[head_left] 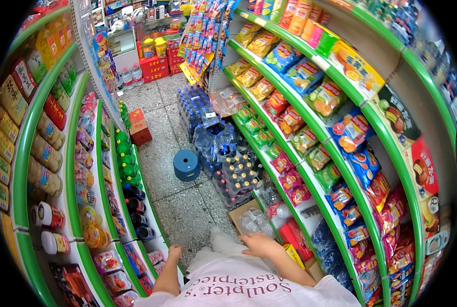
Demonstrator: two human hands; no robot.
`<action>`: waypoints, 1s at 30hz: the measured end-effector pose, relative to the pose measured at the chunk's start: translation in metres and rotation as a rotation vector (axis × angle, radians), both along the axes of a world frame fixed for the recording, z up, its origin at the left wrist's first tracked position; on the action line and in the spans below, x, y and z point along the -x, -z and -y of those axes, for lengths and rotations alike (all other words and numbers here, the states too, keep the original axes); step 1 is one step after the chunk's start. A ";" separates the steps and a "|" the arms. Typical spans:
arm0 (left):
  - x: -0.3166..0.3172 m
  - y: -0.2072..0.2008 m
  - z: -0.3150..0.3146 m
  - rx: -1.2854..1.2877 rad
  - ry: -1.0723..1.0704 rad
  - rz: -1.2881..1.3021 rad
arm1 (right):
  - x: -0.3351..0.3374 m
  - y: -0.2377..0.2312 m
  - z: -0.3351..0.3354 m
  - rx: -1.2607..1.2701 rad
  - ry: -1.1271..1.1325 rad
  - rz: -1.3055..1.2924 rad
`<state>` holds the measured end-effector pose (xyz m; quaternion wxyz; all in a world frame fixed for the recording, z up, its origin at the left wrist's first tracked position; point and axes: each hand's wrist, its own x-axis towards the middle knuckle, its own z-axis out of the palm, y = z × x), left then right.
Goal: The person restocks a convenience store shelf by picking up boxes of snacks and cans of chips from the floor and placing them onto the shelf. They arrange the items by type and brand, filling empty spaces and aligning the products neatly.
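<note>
My left hand [175, 253] hangs beside the lower left shelf, near some pink packets [157, 257]. Its fingers are foreshortened, so their curl does not show. In front of my right thigh is my right hand [260, 244], palm down with the fingers reaching leftward and apart, and nothing shows in it. Just ahead of it, an open cardboard box [237, 217] holds clear plastic-wrapped items [255, 222]. A yellow box [293, 255] lies by my right wrist, with red packages [294, 236] beyond it.
Green-edged shelves rise on both sides of a speckled floor [159, 123]. Chip bags [326, 96] fill the right; jars [52, 215] and green-capped bottles [125, 158] stand left. Ahead are a blue stool [186, 165], wrapped bottle packs [233, 179] and a red box [139, 127].
</note>
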<state>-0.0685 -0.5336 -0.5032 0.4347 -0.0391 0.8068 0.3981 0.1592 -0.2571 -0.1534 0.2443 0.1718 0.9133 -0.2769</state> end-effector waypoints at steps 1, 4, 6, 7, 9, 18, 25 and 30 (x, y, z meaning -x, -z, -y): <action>0.006 0.000 -0.006 0.000 -0.026 0.029 | 0.010 0.005 -0.007 -0.058 0.009 0.058; 0.040 -0.017 -0.029 0.105 0.049 0.036 | 0.045 0.026 -0.039 0.056 0.042 0.025; 0.067 -0.038 -0.048 0.104 0.002 0.074 | 0.076 0.033 -0.057 0.038 0.040 -0.062; 0.082 -0.031 -0.050 0.133 0.015 0.025 | 0.093 0.035 -0.069 0.031 0.030 -0.144; 0.121 -0.024 -0.066 0.197 0.019 -0.022 | 0.129 0.034 -0.095 0.026 0.012 -0.205; 0.288 -0.059 -0.178 0.086 0.015 -0.411 | 0.263 -0.007 -0.248 -0.061 0.073 -0.347; 0.385 -0.053 -0.231 0.217 0.003 -0.294 | 0.284 0.010 -0.306 -0.115 0.364 -0.187; 0.479 -0.072 -0.296 0.332 0.192 -0.261 | 0.324 0.022 -0.300 -0.122 0.602 -0.022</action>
